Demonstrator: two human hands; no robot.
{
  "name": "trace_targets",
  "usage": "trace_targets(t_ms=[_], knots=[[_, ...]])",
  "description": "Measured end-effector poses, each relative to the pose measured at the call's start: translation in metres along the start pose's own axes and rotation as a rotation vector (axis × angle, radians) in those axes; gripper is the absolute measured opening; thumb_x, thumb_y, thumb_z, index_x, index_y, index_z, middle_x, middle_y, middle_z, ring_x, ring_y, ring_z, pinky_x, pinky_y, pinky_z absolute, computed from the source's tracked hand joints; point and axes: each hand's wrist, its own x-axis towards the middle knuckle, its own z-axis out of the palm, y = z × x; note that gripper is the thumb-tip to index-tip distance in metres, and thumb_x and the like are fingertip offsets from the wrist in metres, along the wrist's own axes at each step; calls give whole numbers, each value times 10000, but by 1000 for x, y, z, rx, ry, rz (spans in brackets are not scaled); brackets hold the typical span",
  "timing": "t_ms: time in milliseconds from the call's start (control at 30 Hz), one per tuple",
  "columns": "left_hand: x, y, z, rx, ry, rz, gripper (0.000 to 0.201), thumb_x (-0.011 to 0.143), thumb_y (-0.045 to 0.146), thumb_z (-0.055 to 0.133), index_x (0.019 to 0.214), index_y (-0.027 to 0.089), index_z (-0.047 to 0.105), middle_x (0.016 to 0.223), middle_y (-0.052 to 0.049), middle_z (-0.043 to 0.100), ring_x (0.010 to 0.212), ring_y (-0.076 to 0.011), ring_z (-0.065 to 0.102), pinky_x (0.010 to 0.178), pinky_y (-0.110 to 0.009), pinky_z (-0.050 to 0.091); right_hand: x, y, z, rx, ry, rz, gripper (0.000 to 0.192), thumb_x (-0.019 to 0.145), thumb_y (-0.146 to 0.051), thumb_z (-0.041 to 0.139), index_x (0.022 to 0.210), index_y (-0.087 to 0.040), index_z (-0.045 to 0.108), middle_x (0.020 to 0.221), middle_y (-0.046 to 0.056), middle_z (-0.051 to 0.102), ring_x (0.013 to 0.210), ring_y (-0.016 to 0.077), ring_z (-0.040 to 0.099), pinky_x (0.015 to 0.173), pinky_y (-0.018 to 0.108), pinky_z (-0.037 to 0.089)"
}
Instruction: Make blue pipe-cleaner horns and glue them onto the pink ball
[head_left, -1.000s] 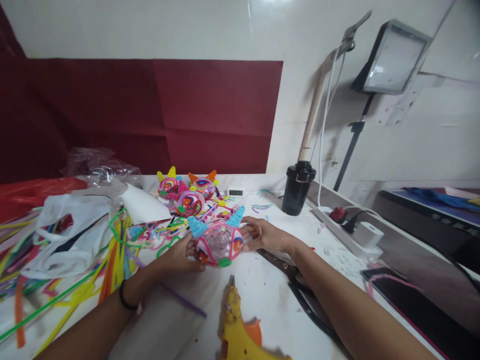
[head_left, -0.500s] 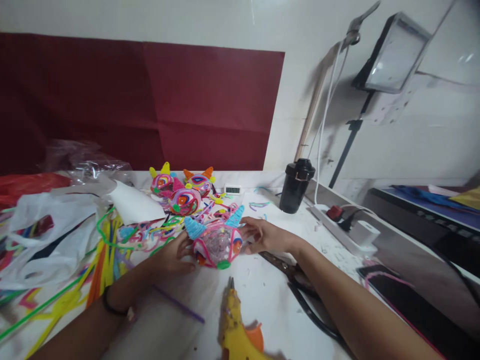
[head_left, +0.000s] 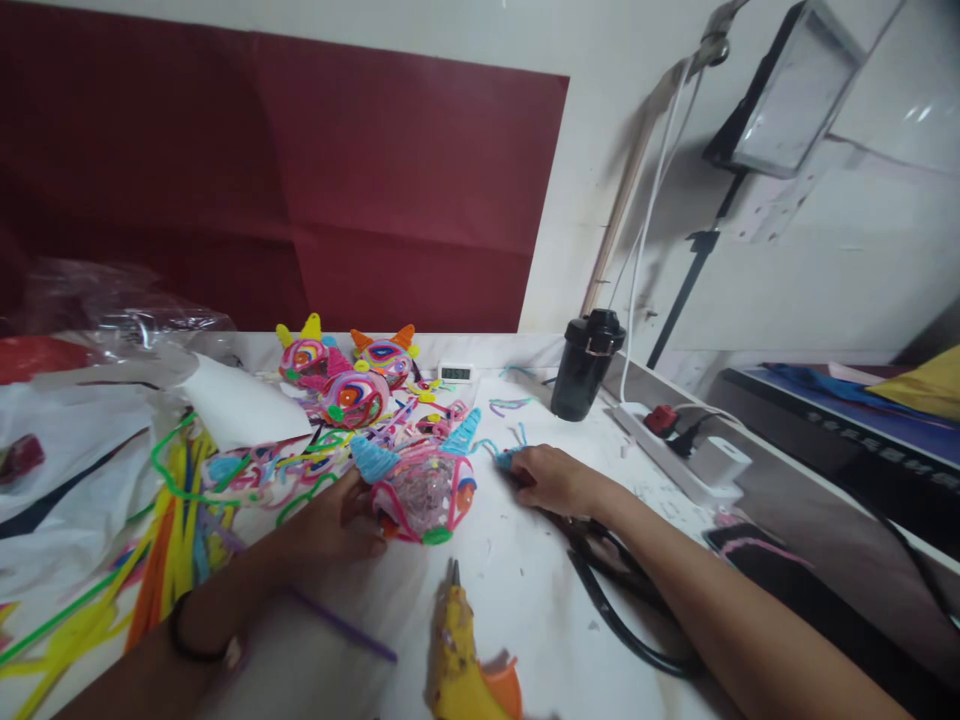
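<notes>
A clear ball decorated as an animal head (head_left: 424,495), with pink outlines, orange eyes, a green nose and light-blue pipe-cleaner ears, sits on the white table. My left hand (head_left: 334,530) grips its left side, thumb in front and fingers partly hidden behind. To the right of the ball, my right hand (head_left: 559,482) has its fingers closed on a light-blue pipe cleaner (head_left: 504,457), whose thin ends stick out. Black-handled scissors (head_left: 611,610) lie under and beside my right forearm, blades mostly covered. A yellow glue gun (head_left: 461,640) points at the ball from the near edge.
Several similar finished heads (head_left: 354,398) stand at the back left. Colourful pipe cleaners (head_left: 176,520) and a white bag (head_left: 60,470) spread across the left. A black bottle (head_left: 587,365), a small digital clock (head_left: 455,373) and a power strip (head_left: 679,455) stand behind and right.
My right hand has left the ball's right side, moved right and closed on the light-blue pipe cleaner. My left hand stays at the ball. The view has shifted slightly.
</notes>
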Motion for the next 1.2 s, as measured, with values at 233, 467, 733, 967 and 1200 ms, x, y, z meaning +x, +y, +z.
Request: trace_targets(t_ms=[233,467,733,967,1200], knots=[[-1,-1,-1,10,18,-42,630,662,153,769,1200,254,457,1246,-104,575,1125,-275,567,916,-407,484,12,19,-3,-38,20,19,86,659,-208,619,737,-173,609,723,37,605,656,174,537,531,246,293],[-2,-1,0,36,25,-78,635,667,192,770,1203,265,437,1216,-96,594,1133,-287,563,880,-405,502,15,18,-4,-21,93,-2,70,652,-148,620,720,-158,608,754,66,611,699,210,561,573,272,339],[0,-5,-2,63,48,-57,633,655,177,779,1194,256,455,1191,-99,612,1119,-299,569,871,-406,510,4,-23,0,307,100,-214,474,718,-335,717,1134,-164,566,994,62,657,855,173,617,713,246,466],[0,-2,1,56,61,-56,644,630,135,786,1188,227,480,1182,-110,616,1106,-293,580,900,-417,492,4,-23,7,544,19,-223,468,657,-277,759,1076,-151,593,984,83,658,864,199,615,707,286,476],[-1,13,-5,-150,165,-14,653,582,133,793,1171,274,547,1345,-82,530,1262,-289,462,1000,-395,421,5,-15,7,559,-38,-188,531,667,-294,726,1145,-127,564,1046,121,647,927,225,618,713,297,486]])
